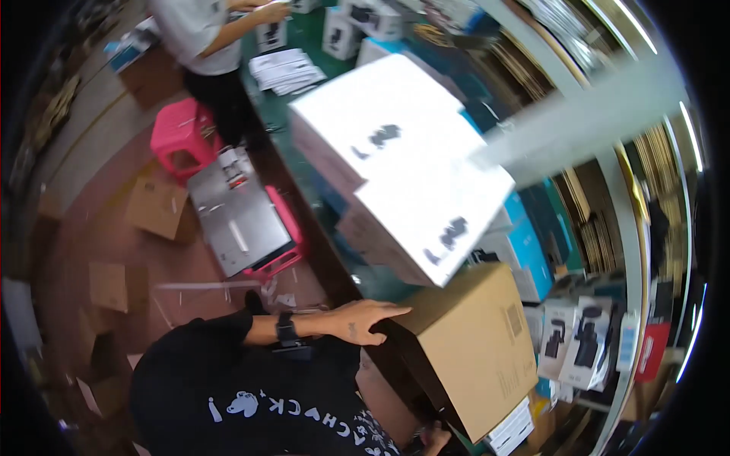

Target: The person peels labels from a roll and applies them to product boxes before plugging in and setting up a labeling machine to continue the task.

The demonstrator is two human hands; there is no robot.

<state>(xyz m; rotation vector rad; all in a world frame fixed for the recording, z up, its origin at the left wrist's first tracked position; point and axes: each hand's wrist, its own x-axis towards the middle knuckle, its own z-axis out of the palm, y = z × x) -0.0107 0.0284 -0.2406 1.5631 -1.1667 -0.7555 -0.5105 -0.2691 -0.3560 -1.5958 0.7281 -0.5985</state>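
Note:
A large brown cardboard carton [480, 346] rests at the right edge of the workbench, tilted in the view. My left hand [357, 322], with a black watch on its wrist, is held at the carton's upper left corner. Its index finger stretches out to the carton edge and the thumb stands apart; no object shows in its grip. Low in the view, my right hand [435, 439] is beside the carton's lower corner, mostly cut off, its fingers unclear. Just beyond the carton stand two stacks topped by white boxes [437, 201] with dark printing.
A person in a white shirt [199, 34] works at the far end of the green bench [266, 114]. Pink stools [182, 137] and a grey board [239, 220] stand left of it. Open cartons [156, 205] lie on the floor. Shelving with a pale post [585, 114] and product boxes [578, 342] lines the right.

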